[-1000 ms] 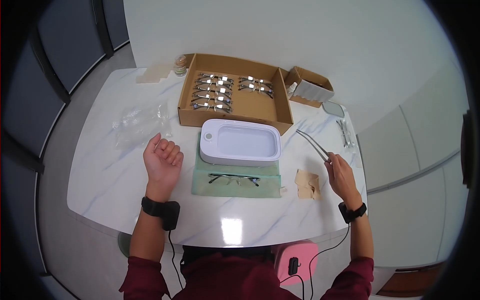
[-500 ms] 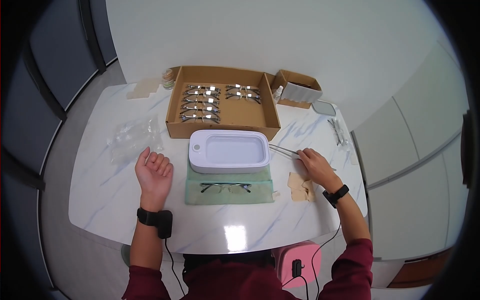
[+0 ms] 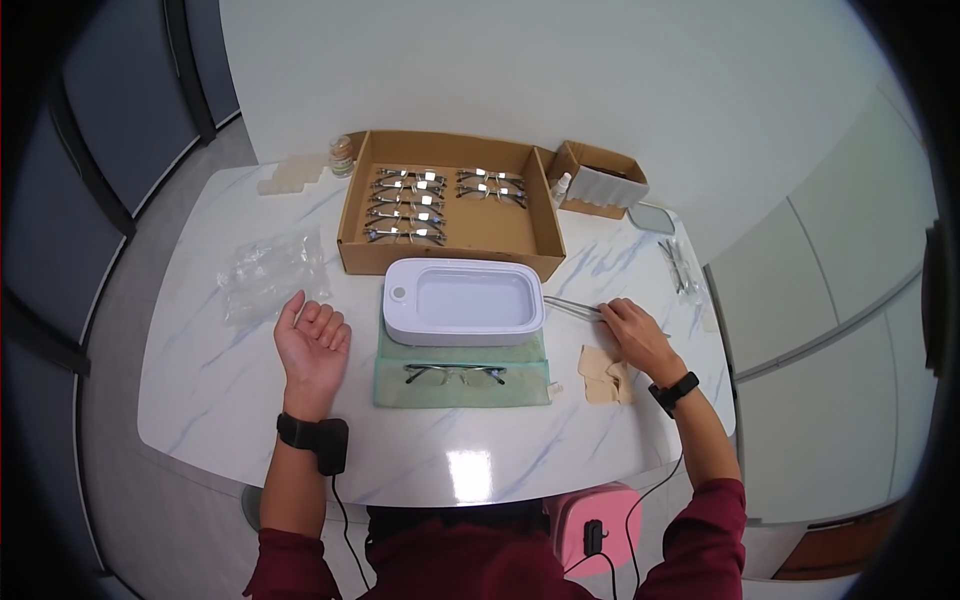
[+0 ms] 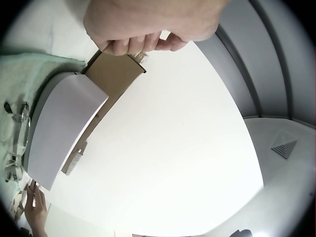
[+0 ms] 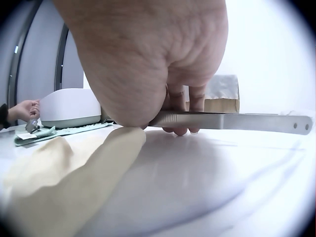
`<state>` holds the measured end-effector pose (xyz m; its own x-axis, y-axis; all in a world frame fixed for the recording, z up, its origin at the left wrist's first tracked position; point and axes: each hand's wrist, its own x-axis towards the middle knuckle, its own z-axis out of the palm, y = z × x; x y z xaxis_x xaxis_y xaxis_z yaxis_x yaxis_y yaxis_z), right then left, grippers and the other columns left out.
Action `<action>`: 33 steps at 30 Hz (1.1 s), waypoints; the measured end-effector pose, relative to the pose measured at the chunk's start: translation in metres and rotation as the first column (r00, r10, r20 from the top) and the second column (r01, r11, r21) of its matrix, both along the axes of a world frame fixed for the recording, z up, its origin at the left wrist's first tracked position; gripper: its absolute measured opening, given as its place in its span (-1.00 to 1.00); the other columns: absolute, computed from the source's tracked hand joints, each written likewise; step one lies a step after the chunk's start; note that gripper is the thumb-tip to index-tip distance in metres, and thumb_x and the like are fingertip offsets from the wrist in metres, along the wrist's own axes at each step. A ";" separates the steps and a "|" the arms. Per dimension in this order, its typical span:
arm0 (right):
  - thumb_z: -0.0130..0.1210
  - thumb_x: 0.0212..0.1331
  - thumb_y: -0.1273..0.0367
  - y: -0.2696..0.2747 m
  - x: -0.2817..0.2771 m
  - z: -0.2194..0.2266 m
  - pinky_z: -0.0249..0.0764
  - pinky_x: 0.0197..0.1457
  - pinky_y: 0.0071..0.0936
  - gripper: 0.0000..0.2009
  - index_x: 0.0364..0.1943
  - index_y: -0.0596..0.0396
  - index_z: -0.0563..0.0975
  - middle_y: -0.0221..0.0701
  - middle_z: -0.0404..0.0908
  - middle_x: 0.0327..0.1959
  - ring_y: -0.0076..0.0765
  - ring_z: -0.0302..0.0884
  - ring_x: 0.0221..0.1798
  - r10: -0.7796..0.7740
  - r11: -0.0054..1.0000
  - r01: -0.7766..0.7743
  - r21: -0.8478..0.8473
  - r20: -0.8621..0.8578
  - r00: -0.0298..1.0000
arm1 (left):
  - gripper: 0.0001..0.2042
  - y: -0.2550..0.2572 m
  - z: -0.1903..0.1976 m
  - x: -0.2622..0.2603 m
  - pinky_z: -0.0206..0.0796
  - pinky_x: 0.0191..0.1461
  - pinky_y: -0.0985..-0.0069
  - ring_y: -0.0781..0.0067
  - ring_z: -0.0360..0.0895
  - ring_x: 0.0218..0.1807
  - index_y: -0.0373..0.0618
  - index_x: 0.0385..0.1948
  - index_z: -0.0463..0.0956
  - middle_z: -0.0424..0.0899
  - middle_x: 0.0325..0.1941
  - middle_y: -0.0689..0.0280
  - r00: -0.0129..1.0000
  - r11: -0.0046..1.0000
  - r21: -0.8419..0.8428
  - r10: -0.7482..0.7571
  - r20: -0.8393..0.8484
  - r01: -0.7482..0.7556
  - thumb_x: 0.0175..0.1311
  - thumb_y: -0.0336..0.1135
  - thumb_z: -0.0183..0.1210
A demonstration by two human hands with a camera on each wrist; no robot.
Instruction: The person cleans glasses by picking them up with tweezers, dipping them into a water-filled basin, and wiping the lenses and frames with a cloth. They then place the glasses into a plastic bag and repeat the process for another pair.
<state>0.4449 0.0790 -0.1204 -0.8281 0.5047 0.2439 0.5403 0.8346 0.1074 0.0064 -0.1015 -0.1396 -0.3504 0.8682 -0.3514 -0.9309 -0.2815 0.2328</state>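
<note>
My right hand (image 3: 638,335) holds a pair of metal tweezers (image 5: 266,122) low over the table, right of a white ultrasonic cleaner tub (image 3: 440,333). The tweezer tips point left, right at the tub's side in the head view. Below the hand lies a crumpled tan cloth (image 3: 600,375). My left hand (image 3: 313,350) rests palm up with loosely curled fingers and nothing in them, left of the tub. In front of the tub, a pair of glasses (image 3: 455,375) lies on a green cloth (image 3: 395,393), which also extends under the tub.
Behind the tub stands a cardboard tray (image 3: 500,235) with several glasses in two columns. A smaller box (image 3: 600,180), a small white bottle (image 3: 560,188) and a grey-rimmed mirror-like piece (image 3: 652,218) are at back right. Clear plastic bags (image 3: 275,272) lie left; more glasses (image 3: 678,265) lie far right.
My right hand has moved left and down with the tweezers, which now lie lower beside the tub. The left hand keeps its pose. The head view has shifted slightly.
</note>
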 end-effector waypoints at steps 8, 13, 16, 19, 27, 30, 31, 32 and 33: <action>0.15 0.21 0.40 -0.002 -0.004 0.002 0.50 0.00 -0.28 -0.74 -0.07 0.24 0.52 -0.23 0.51 -0.23 -0.11 0.48 -0.13 -0.011 0.999 0.011 -0.038 0.006 1.000 | -0.62 0.000 -0.002 0.000 -0.09 -0.54 0.54 0.56 0.00 -0.64 0.00 -0.66 0.18 0.03 -0.70 0.47 1.000 1.000 0.014 -0.001 -0.001 0.001 0.42 -0.19 0.02; 0.17 0.19 0.39 -0.003 -0.001 0.000 0.49 0.01 -0.26 -0.62 0.08 0.26 0.47 -0.22 0.54 -0.14 -0.10 0.49 -0.07 -0.074 0.997 0.075 -0.036 0.020 0.997 | -0.62 -0.001 -0.002 -0.001 -0.09 -0.55 0.54 0.56 0.00 -0.64 -0.01 -0.65 0.19 0.03 -0.70 0.47 1.000 1.000 0.028 -0.004 0.003 0.004 0.41 -0.19 0.03; 0.20 0.16 0.41 -0.012 -0.006 0.005 0.47 -0.02 -0.26 -0.59 0.09 0.25 0.46 -0.22 0.55 -0.10 -0.08 0.50 -0.06 -0.102 0.991 0.101 0.092 0.003 0.995 | -0.63 -0.002 -0.002 -0.002 -0.09 -0.54 0.53 0.56 -0.01 -0.64 -0.01 -0.65 0.19 0.03 -0.69 0.47 1.000 0.999 0.047 -0.020 -0.012 0.020 0.41 -0.19 0.03; 0.22 0.12 0.45 -0.035 -0.028 0.019 0.45 -0.06 -0.24 -0.64 0.02 0.24 0.50 -0.23 0.53 -0.16 -0.09 0.48 -0.11 -0.060 0.980 0.081 0.184 -0.117 0.991 | -0.64 -0.002 0.005 0.001 -0.10 -0.53 0.53 0.56 -0.01 -0.63 -0.01 -0.64 0.19 0.02 -0.68 0.47 1.000 1.000 -0.002 -0.004 -0.011 0.004 0.41 -0.20 0.04; 0.16 -0.06 0.57 -0.101 -0.106 0.018 0.47 -0.19 -0.26 -0.81 -0.28 0.22 0.54 -0.24 0.46 -0.31 -0.11 0.48 -0.26 0.210 0.967 -0.240 -0.089 -0.263 0.942 | -0.62 -0.001 0.002 0.001 -0.10 -0.52 0.54 0.56 -0.02 -0.63 0.02 -0.67 0.17 0.02 -0.69 0.48 0.999 1.000 -0.015 -0.013 -0.034 0.013 0.39 -0.18 0.04; 0.23 0.03 0.55 -0.114 -0.135 0.016 0.51 -0.26 -0.26 -0.84 -0.26 0.19 0.58 -0.26 0.47 -0.32 -0.12 0.52 -0.32 0.197 0.943 -0.261 -0.209 -0.284 0.938 | -0.62 -0.001 0.000 -0.001 -0.10 -0.52 0.54 0.56 -0.02 -0.63 0.01 -0.66 0.16 0.02 -0.69 0.47 1.000 1.000 0.011 -0.011 -0.021 0.011 0.40 -0.19 0.03; 0.23 0.03 0.55 -0.115 -0.142 0.013 0.52 -0.27 -0.26 -0.84 -0.27 0.19 0.58 -0.26 0.47 -0.32 -0.12 0.53 -0.32 0.185 0.935 -0.257 -0.245 -0.283 0.941 | -0.62 -0.001 -0.001 -0.002 -0.10 -0.52 0.54 0.56 -0.02 -0.63 0.00 -0.65 0.16 0.01 -0.68 0.47 1.000 1.000 0.023 -0.009 -0.005 0.009 0.41 -0.20 0.02; 0.23 0.04 0.54 -0.116 -0.149 0.012 0.52 -0.28 -0.26 -0.85 -0.27 0.18 0.59 -0.26 0.46 -0.33 -0.13 0.53 -0.33 0.174 0.926 -0.253 -0.281 -0.279 0.945 | -0.62 -0.002 0.000 -0.002 -0.10 -0.52 0.54 0.56 -0.02 -0.63 0.00 -0.65 0.16 0.01 -0.68 0.47 1.000 1.000 0.024 -0.005 -0.005 0.005 0.41 -0.20 0.02; 0.23 0.02 0.54 -0.116 -0.154 0.011 0.53 -0.27 -0.26 -0.85 -0.28 0.19 0.58 -0.26 0.46 -0.33 -0.13 0.54 -0.33 0.193 0.927 -0.267 -0.263 -0.274 0.942 | -0.62 -0.002 0.000 -0.003 -0.10 -0.52 0.54 0.56 -0.02 -0.63 0.00 -0.65 0.15 0.01 -0.68 0.47 1.000 1.000 0.028 -0.013 -0.008 0.014 0.41 -0.20 0.02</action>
